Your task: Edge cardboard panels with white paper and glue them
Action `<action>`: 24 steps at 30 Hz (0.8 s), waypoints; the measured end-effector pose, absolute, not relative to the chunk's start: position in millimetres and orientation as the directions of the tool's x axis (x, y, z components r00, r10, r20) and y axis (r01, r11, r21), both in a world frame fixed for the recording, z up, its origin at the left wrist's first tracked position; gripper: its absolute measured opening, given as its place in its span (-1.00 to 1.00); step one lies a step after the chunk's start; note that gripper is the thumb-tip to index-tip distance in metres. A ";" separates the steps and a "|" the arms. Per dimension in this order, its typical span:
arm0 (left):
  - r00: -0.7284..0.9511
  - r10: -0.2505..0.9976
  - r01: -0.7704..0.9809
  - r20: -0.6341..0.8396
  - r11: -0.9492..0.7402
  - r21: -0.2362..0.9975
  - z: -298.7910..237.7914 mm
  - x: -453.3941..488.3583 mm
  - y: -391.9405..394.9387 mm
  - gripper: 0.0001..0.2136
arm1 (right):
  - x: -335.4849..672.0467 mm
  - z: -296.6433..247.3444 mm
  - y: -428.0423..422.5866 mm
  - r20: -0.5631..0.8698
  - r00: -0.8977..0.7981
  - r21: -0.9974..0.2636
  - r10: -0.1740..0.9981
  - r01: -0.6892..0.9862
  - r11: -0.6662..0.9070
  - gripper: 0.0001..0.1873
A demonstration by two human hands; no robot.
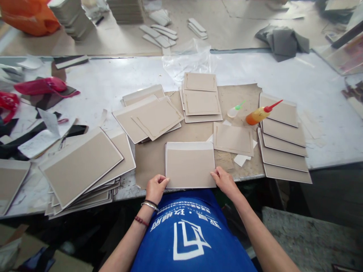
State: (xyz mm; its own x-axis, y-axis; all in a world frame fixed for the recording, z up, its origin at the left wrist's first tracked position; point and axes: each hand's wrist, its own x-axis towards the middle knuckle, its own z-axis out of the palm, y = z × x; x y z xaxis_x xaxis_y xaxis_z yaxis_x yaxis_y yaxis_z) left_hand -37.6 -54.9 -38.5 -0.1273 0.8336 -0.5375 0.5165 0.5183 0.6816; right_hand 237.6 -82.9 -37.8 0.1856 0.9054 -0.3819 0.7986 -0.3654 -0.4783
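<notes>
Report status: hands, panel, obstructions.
Left hand, right hand pinching panel near its near corners. Nothing lying on panel. Another board close by its far right corner.

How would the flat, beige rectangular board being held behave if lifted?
The beige board seems stiff: its edges run straight between left hand and right hand. It looks thin, so probably light. Being flat, it likely won't roll.

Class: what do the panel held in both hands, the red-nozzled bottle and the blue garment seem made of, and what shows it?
Panel: probably paperboard, matte beige; it looks stiff, flat and straight-edged. Bottle: likely plastic, smooth and translucent, as its yellow-orange colour looks see-through. Blue garment: apparently cloth, dull-finished, curving softly; fibre unclear.
</notes>
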 end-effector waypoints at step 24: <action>-0.116 0.828 0.576 -0.549 0.507 0.642 -29.0 -35.4 -50.1 -0.78 | 232.3 -36.8 -80.7 -0.434 0.223 -0.365 0.873 0.842 -0.397 -0.85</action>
State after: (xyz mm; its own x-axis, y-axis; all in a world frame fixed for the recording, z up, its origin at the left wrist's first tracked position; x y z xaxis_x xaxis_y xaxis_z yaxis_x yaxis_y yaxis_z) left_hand -35.4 -50.1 -29.0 -0.1160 0.8277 -0.5491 0.5757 0.5065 0.6419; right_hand 232.3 -80.7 -36.8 0.2230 0.8728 -0.4341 0.8422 -0.3967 -0.3651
